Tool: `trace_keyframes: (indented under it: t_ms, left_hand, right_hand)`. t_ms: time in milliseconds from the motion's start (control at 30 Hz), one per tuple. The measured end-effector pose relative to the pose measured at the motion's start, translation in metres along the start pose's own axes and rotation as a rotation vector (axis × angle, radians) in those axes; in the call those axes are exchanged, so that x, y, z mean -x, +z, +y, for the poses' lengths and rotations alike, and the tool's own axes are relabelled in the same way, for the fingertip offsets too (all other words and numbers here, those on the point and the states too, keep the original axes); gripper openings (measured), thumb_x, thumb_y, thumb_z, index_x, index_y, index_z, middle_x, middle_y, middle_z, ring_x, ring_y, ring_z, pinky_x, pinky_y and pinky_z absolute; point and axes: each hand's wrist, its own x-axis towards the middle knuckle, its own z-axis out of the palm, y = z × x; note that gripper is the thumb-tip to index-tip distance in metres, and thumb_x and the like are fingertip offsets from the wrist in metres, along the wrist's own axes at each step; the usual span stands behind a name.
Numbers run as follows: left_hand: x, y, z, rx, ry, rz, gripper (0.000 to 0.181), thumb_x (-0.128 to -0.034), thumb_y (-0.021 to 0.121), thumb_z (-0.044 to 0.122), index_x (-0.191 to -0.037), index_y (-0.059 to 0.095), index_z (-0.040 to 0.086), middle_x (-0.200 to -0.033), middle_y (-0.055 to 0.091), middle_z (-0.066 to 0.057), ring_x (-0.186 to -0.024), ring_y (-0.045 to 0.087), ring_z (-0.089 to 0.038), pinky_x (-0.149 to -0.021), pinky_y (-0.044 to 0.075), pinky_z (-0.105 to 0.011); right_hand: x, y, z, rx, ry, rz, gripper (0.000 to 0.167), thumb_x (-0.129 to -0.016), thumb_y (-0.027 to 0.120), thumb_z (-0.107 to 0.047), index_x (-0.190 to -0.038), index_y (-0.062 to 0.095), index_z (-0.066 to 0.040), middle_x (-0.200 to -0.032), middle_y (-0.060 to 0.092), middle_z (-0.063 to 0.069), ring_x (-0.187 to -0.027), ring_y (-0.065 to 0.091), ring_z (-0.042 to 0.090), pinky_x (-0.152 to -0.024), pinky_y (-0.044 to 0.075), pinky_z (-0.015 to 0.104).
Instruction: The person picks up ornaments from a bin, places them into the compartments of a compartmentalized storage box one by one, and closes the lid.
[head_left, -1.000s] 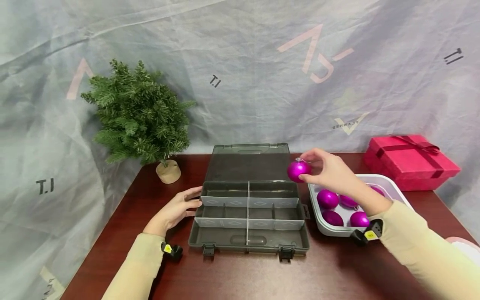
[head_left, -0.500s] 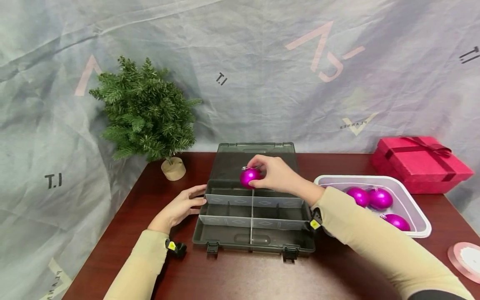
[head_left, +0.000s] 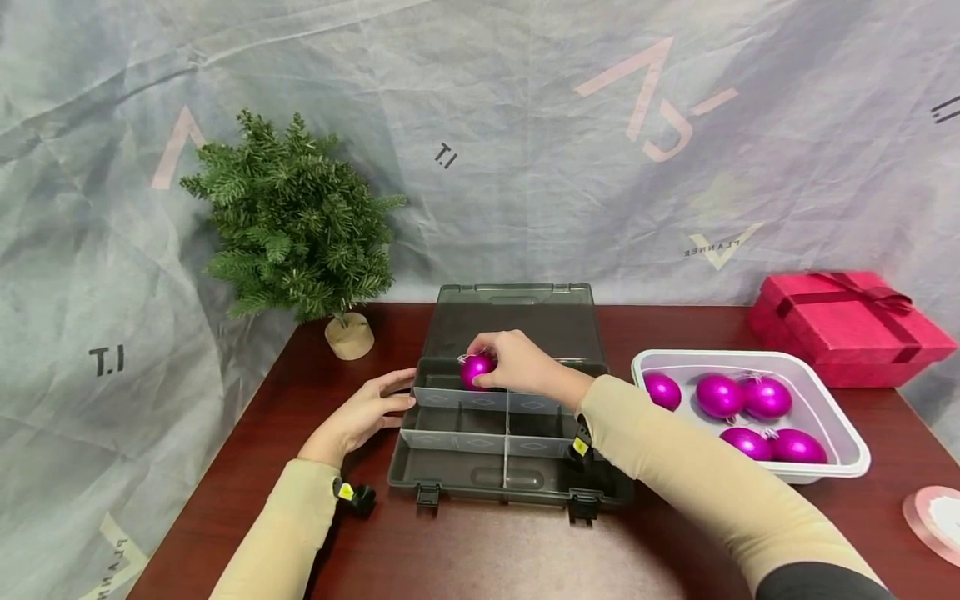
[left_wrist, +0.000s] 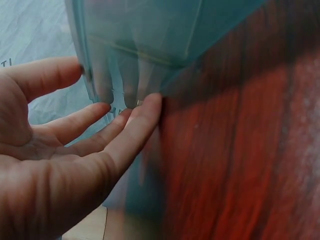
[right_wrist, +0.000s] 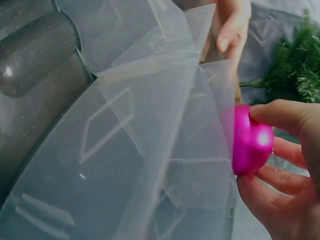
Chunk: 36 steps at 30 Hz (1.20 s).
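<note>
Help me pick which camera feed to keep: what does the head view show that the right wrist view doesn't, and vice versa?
Only the head view: the white tray with five pink balls visible in it, the red gift box, and a pink-rimmed roll at the right edge.

Only the right wrist view: a close look at several fingers of the right hand gripping the held ball, partly hidden from the head.

Both: that grip, the translucent dividers, some of the left hand, and the green tree.
</note>
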Motion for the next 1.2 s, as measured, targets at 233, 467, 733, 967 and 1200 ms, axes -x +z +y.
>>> trace_keyframes:
  t_ms: [233,467,733,967,1200]
  left_hand:
    - [-0.003,0.0,0.0,-0.014,-0.001,0.003,0.068,-0.1027,0.057,0.007,-0.161,0.024,0.003,-0.163,0.022,-0.024,-0.144,0.031,-0.045,-0.109,0.034,-0.063]
    - [-0.002,0.0,0.002,-0.024,0.002,-0.007,0.068,-0.1032,0.057,0.008,-0.162,0.022,0.002,-0.163,0.02,-0.026,-0.144,0.03,-0.046,-0.109,0.033,-0.062]
    - [0.0,0.0,0.002,-0.023,0.003,-0.005,0.068,-0.1029,0.057,0.007,-0.161,0.023,0.002,-0.163,0.02,-0.026,-0.144,0.03,-0.046,-0.109,0.033,-0.063]
    - [-0.001,0.0,-0.001,0.001,-0.008,0.001,0.066,-0.1033,0.056,0.007,-0.161,0.025,0.004,-0.163,0.023,-0.024,-0.142,0.034,-0.043,-0.108,0.036,-0.061]
    - [-0.001,0.0,-0.001,0.011,-0.004,-0.007,0.064,-0.1039,0.052,0.007,-0.161,0.024,0.004,-0.163,0.023,-0.024,-0.14,0.034,-0.043,-0.107,0.036,-0.061]
  right_hand:
    - [-0.003,0.011,-0.001,0.125,-0.033,0.001,0.032,-0.082,0.084,-0.012,-0.112,0.076,-0.004,-0.106,0.065,0.008,-0.096,0.063,0.023,-0.08,0.055,0.028]
    - [-0.005,0.014,-0.004,0.152,-0.004,-0.036,0.036,-0.086,0.082,-0.01,-0.121,0.075,-0.002,-0.11,0.064,0.01,-0.1,0.06,0.024,-0.084,0.053,0.031]
    - [0.001,0.002,-0.004,0.107,-0.005,-0.027,0.039,-0.091,0.077,-0.011,-0.128,0.07,-0.002,-0.12,0.064,0.01,-0.109,0.061,0.027,-0.093,0.051,0.04]
    - [0.018,-0.022,0.001,0.02,-0.039,0.088,0.032,-0.094,0.074,-0.013,-0.125,0.071,-0.006,-0.121,0.066,0.009,-0.113,0.061,0.031,-0.094,0.049,0.043]
    - [0.051,-0.052,0.002,-0.036,-0.055,0.195,0.027,-0.095,0.074,-0.013,-0.121,0.072,-0.01,-0.119,0.069,0.004,-0.109,0.063,0.024,-0.088,0.051,0.047]
